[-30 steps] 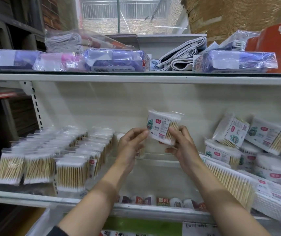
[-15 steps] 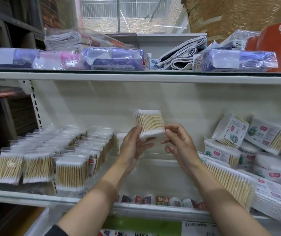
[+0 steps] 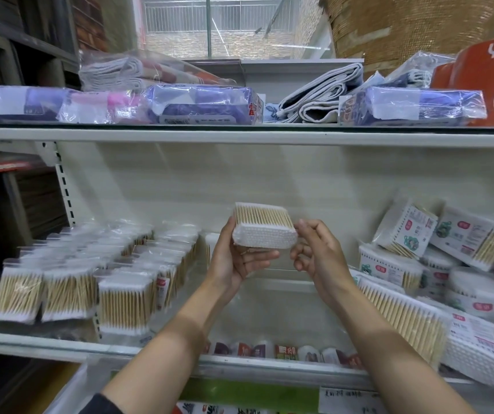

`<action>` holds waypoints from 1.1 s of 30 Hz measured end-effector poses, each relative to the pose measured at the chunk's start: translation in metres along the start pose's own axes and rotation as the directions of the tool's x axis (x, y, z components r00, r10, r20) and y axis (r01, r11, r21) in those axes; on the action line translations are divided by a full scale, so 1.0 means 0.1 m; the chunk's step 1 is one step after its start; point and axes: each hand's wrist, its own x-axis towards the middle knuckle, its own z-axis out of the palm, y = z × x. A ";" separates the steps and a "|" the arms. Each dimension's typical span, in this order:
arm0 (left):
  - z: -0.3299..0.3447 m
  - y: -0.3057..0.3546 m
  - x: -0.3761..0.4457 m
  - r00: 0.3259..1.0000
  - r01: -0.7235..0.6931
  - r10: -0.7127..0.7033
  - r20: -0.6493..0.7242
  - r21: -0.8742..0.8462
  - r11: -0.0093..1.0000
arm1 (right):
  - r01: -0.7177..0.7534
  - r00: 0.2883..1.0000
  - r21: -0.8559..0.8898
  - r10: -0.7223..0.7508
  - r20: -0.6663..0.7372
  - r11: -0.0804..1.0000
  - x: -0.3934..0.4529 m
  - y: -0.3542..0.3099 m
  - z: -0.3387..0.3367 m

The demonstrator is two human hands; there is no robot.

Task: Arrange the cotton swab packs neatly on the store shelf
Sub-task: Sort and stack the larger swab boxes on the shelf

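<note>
the cotton swab pack (image 3: 263,230) sat in mid-air at the centre of the frame, in front of the back panel of the middle shelf (image 3: 239,358), its long axis running left to right and its white tip end turned toward the camera. the left hand (image 3: 235,261) held it from the left and below, thumb up along the pack's left edge and fingers curled under its base. the right hand (image 3: 319,255) was just beside the pack's right end, fingers loosely curled; whether the fingertips touched the wrapper could not be told. so the pack lay above and between both hands, carried by the left.

to the lower left of the frame stood the tidy rows of packs (image 3: 96,276), upright with sticks vertical, and the nearest row ended close to the left wrist. judging from that, the held pack would need turning upright and moving left and down, which favoured the left hand. at the right of the frame a loose heap of packs (image 3: 437,264) lay tilted, some against each other. folded cloths and wrapped purple bundles (image 3: 203,104) lay on the upper shelf.
</note>
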 end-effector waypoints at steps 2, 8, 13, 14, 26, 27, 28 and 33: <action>-0.01 0.00 0.00 1.000 0.008 -0.008 -0.004 0.003 1.000 | -0.003 1.000 -0.013 0.003 -0.002 1.000 0.00 0.00 0.00; -0.07 -0.05 0.05 0.999 0.004 -0.002 -0.033 0.056 0.998 | -0.002 1.000 -0.097 0.002 0.001 0.995 -0.01 0.02 -0.02; -0.07 -0.06 0.04 0.998 -0.039 0.039 -0.046 0.017 0.999 | 0.056 0.997 -0.296 -0.070 -0.036 0.953 -0.01 0.06 0.00; -0.06 -0.06 0.04 0.998 -0.047 0.048 -0.044 0.002 0.999 | 0.068 0.995 -0.344 -0.089 -0.045 0.936 -0.01 0.07 0.01; -0.03 -0.13 -0.03 0.978 -0.209 0.190 0.087 0.336 0.918 | 0.224 0.968 -0.449 -0.143 0.207 0.865 -0.06 0.14 0.06; -0.02 -0.13 -0.04 0.976 -0.214 0.187 0.109 0.351 0.912 | 0.218 0.968 -0.447 -0.135 0.211 0.867 -0.06 0.15 0.06; 0.01 -0.12 -0.06 0.976 -0.213 0.181 0.118 0.375 0.902 | 0.200 0.972 -0.442 -0.121 0.201 0.875 -0.05 0.15 0.06; 0.01 0.01 -0.17 0.972 -0.187 0.234 -0.019 0.545 0.817 | 0.146 0.985 -0.410 -0.095 0.141 0.900 0.00 0.16 0.01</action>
